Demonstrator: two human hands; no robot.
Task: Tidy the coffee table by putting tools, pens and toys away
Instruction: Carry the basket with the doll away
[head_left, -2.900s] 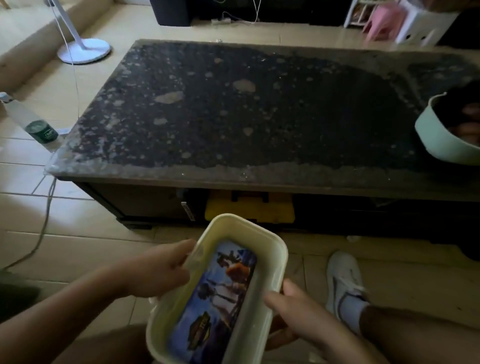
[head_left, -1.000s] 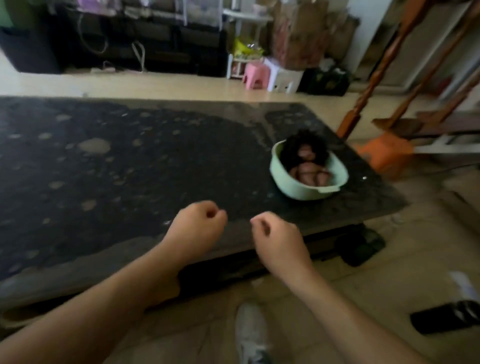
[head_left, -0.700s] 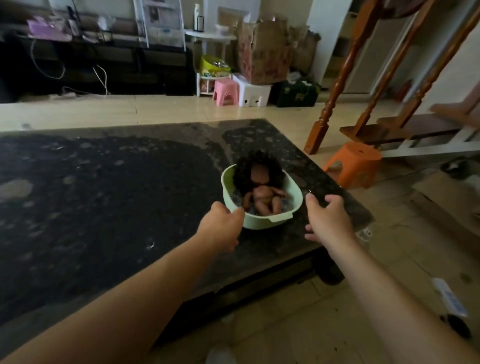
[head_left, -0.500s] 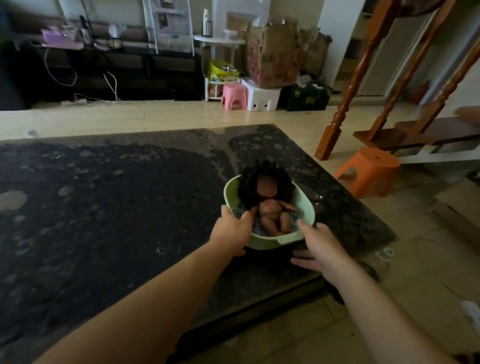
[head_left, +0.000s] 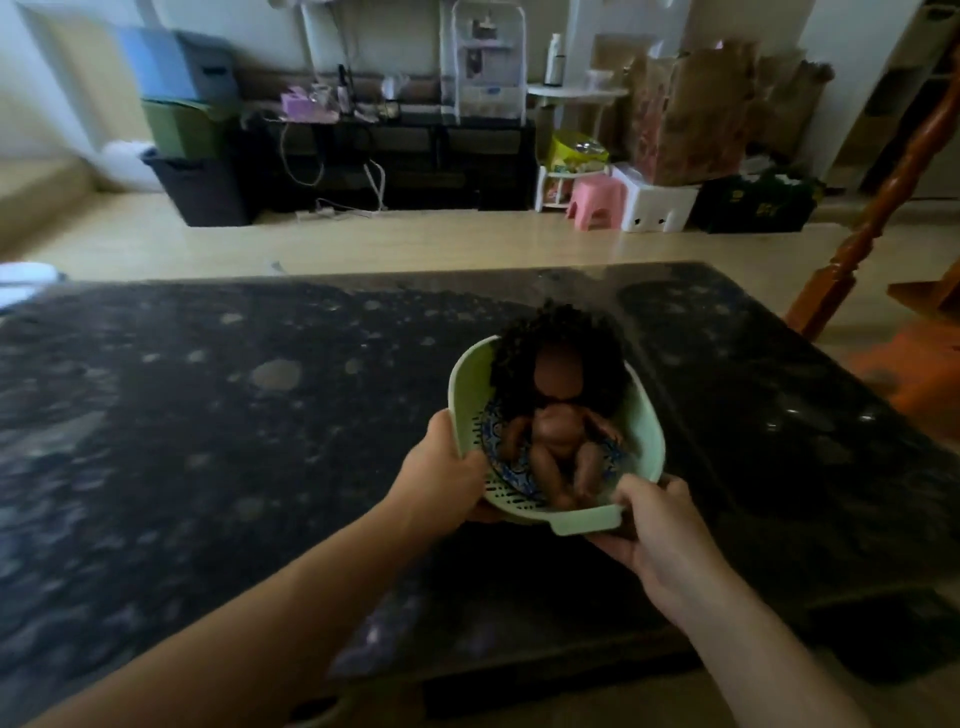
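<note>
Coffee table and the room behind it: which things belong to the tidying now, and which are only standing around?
Job in hand:
green basket, held by left hand and right hand
doll inside it
coffee table

Lying about:
pink stool
white box
stacked bins

One doll, one basket, two hands

On the coffee table (head_left: 218, 415) sits one green basket (head_left: 647, 421) holding one doll (head_left: 558, 415); two hands, left hand (head_left: 441, 480) and right hand (head_left: 662, 535), grip it; beyond, one pink stool (head_left: 597, 200).

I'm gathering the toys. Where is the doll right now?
The doll lies in the green basket, right of centre in the head view, over the dark table, with the left hand and right hand gripping the basket's near rim.
</note>
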